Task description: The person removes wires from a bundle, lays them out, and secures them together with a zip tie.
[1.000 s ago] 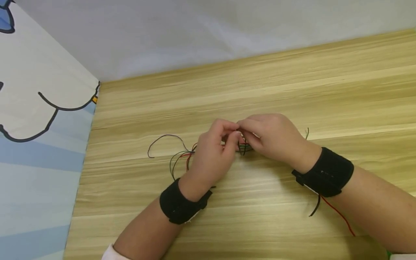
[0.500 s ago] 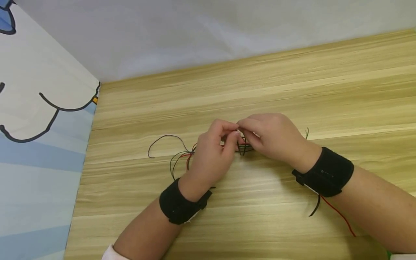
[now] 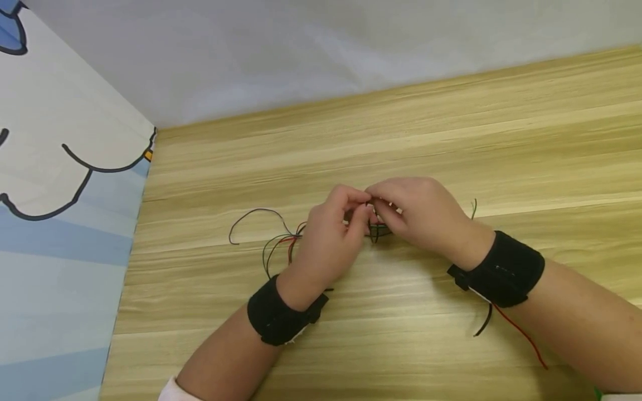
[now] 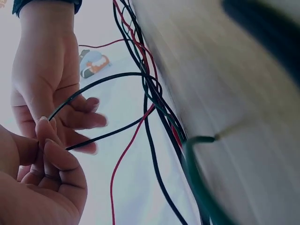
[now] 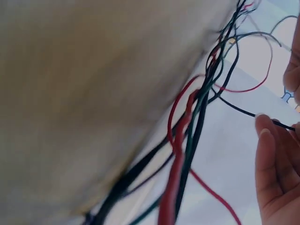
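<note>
A bundle of thin red, black and green wires (image 4: pixel 149 82) lies along the table, crossing beneath both hands in the head view. One black wire (image 4: pixel 108 76) loops around the bundle and rises to the fingertips. My left hand (image 3: pixel 328 236) pinches this wire between thumb and fingers. Close against it, my right hand (image 3: pixel 423 214) pinches the same wire, its fingertips meeting the left ones. In the right wrist view the black wire (image 5: pixel 239 108) runs straight from the bundle into the fingers. The pinched ends are mostly hidden by the fingertips.
Loose wire ends fan out left of the hands, among them a thin dark curved wire (image 3: pixel 258 210). A red wire (image 3: pixel 524 337) sticks out below the right wristband (image 3: pixel 506 269). The wooden table (image 3: pixel 251 156) meets a grey backdrop (image 3: pixel 326 50) behind and a printed panel (image 3: pixel 65 245) at left.
Both hands keep their pinch on the black wire and have barely moved. The view has shifted very slightly.
</note>
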`<state>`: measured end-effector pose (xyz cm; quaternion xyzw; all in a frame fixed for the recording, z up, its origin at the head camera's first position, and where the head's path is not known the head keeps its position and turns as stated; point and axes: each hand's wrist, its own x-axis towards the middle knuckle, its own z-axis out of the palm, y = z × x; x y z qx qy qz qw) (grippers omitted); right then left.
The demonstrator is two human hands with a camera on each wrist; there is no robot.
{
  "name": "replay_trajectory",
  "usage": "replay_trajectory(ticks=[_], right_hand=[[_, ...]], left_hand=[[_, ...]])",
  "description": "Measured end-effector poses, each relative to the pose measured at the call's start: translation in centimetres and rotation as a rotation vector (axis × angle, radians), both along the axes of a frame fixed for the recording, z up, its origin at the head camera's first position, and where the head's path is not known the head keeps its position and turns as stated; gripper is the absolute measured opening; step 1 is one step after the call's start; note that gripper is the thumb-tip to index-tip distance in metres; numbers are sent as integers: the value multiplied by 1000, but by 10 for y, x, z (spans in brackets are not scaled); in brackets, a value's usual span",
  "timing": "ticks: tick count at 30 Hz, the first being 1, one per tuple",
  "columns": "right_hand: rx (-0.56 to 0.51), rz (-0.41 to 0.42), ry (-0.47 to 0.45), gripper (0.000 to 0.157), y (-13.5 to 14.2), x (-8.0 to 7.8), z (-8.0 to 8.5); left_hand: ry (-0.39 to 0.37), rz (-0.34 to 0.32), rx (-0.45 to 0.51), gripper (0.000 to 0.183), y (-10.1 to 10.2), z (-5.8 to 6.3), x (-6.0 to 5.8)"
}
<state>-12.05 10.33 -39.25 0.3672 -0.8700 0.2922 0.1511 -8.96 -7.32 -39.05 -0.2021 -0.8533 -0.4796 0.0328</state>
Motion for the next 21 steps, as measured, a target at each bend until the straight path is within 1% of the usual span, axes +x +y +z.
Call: replay_trajectory(ticks=[3,6,8,9,11,14,16,19,21], right_hand=[[-41,5,-70,15,1,3,2],[-93,52,-142,18,2,7,6],[-117,80,-166,19,3,8,9],[-122,87,-157,19,4,9,11],[-132,93,-108,17,3,9,13],[-144,71,13,12,3,8,17],[-164,63,68,9,3,8,20],[-202,76,87,6,1,10,25],[-222,95,84,6,-1,13,29]], left_hand=[[7,1,-28,14,1,0,-1],[18,-1,-54,11,2,-1,-2],[20,-8,-71,9,2,-1,-3],[23,-10,-78,8,2,-2,-4],[26,-15,-88,7,3,-2,-5],[36,-23,-93,7,3,-1,-5],[42,-24,-91,7,4,-1,-5],[52,-33,-104,7,5,0,-6],[63,-62,-138,7,7,-1,-7]])
